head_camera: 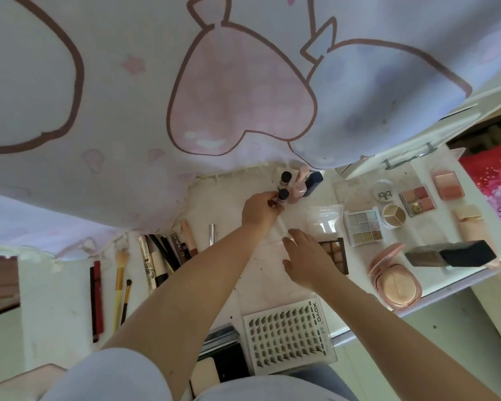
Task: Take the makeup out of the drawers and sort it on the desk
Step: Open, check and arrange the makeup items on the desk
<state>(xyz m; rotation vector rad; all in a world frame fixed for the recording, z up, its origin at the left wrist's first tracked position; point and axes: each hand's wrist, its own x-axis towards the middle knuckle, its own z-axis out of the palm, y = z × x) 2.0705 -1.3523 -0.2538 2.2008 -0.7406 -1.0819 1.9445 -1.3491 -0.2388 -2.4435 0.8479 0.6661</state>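
My left hand [259, 211] pinches a small black-capped bottle [282, 196] and holds it upright at the back of the white desk [55, 302], beside a second black-capped bottle [285, 180], a pink bottle [300, 185] and a navy bottle [313, 183]. My right hand [308, 260] rests with relaxed fingers on a clear plastic case [268, 247], partly covering a brown eyeshadow palette [334, 253]. Pencils and mascaras [162, 256] lie in a row to the left, with two brushes [122, 285] and a red stick [96, 299].
A lash tray [289, 334] and black compacts [229, 360] lie at the near edge. To the right are a pastel palette [363, 228], round pots [393, 216], blush palettes [447, 183], a pink compact [395, 280] and a dark foundation bottle [451, 253]. A printed curtain [237, 91] hangs over the back.
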